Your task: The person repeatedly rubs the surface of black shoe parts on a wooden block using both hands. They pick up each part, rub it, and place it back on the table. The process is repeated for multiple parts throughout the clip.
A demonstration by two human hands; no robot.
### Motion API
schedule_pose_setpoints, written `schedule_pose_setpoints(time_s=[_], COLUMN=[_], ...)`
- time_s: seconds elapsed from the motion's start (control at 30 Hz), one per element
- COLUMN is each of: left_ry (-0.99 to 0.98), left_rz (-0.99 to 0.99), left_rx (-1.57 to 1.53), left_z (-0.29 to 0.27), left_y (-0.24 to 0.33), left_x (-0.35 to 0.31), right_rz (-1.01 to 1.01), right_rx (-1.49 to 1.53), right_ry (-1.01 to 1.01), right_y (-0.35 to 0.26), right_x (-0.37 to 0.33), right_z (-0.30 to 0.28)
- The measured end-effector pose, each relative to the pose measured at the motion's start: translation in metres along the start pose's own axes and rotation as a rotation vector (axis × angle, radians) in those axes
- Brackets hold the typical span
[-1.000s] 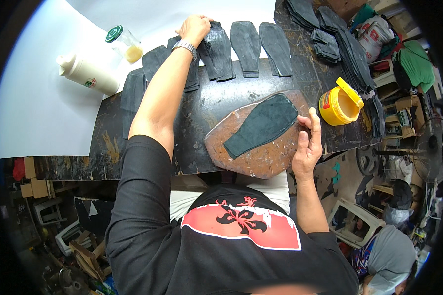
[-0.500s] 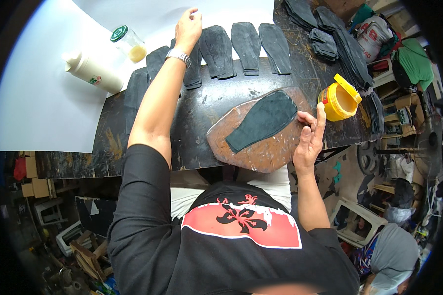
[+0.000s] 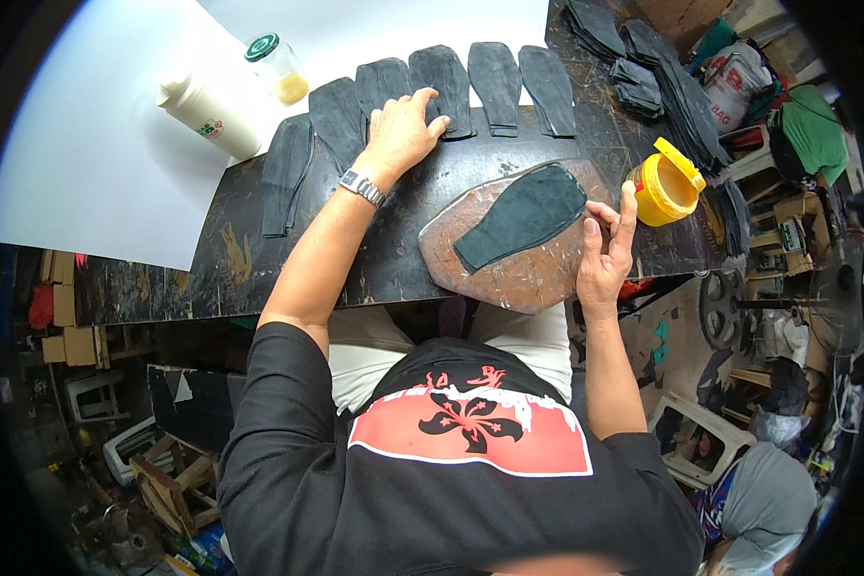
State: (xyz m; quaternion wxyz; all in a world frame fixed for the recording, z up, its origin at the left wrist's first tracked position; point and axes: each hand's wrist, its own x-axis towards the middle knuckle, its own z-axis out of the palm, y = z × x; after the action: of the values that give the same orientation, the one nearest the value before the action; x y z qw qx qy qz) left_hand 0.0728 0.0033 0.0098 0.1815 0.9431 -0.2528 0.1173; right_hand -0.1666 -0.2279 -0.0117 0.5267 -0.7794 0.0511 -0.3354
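Observation:
A dark grey, leather-like cut piece lies on a worn brown slab at the table's near edge. By the piece's wide right end is my right hand, its index finger stretched up and the others loosely bent. Whether its fingertips touch the piece I cannot tell. My left hand, thumb and fingers apart, reaches over the row of similar dark pieces; part of a middle piece is behind its fingertips. Others in the row include a left-end piece and a right-end piece.
An open yellow tub with a raised lid stands right of the slab. Stacked dark pieces lie at the far right. A cream bottle and a green-lidded jar stand on the white sheet at the left.
My left hand has come back toward me and right, from beyond the row to above its middle pieces. My right hand stays beside the slab.

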Motion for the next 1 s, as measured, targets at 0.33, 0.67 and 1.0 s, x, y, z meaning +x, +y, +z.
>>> schedule_pose_setpoints(time_s=[0.33, 0.67, 1.0], left_ry=[0.036, -0.090, -0.195], left_rz=[0.098, 0.264, 0.230], left_rx=[0.006, -0.557, -0.713], left_z=[0.007, -0.039, -0.063], left_y=[0.009, 0.037, 0.045], left_x=[-0.004, -0.052, -0.175], right_rz=[-0.072, -0.191, -0.143], right_rx=[-0.039, -0.230, -0.352], right_ry=[0.087, 0.108, 0.280], right_y=[0.005, 0.000, -0.010], right_x=[0.003, 0.005, 0.036], right_z=[0.003, -0.002, -0.080])
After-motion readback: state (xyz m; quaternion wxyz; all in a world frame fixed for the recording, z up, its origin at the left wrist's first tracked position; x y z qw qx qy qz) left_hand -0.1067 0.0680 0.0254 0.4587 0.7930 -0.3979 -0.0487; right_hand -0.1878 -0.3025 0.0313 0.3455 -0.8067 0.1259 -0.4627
